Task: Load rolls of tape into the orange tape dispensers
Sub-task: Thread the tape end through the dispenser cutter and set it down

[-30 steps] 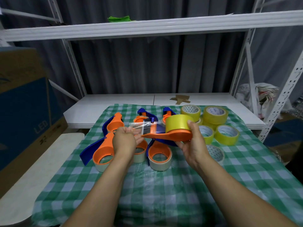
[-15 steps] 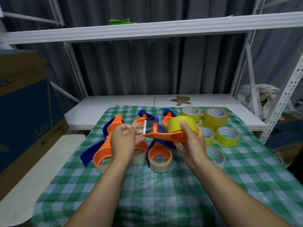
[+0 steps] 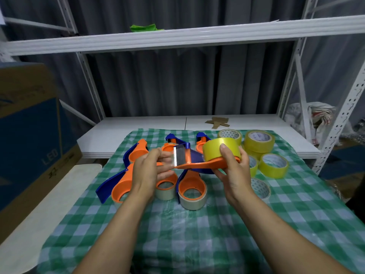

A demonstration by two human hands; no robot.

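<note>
Your right hand (image 3: 235, 175) grips the orange dispenser (image 3: 197, 165) and yellow roll (image 3: 215, 149), crosswise, blade (image 3: 178, 158) leftward. Your left hand (image 3: 147, 171) pinches a barely visible tape end (image 3: 167, 160).

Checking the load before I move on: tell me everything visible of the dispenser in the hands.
The orange tape dispenser looks like hard plastic, with a blue inner part and a serrated metal blade at its left end. It is held roughly level above the checked tablecloth. A yellow tape roll sits on its right end. The right hand grips it from below, thumb on the roll; the left hand pinches at the blade end.
</note>
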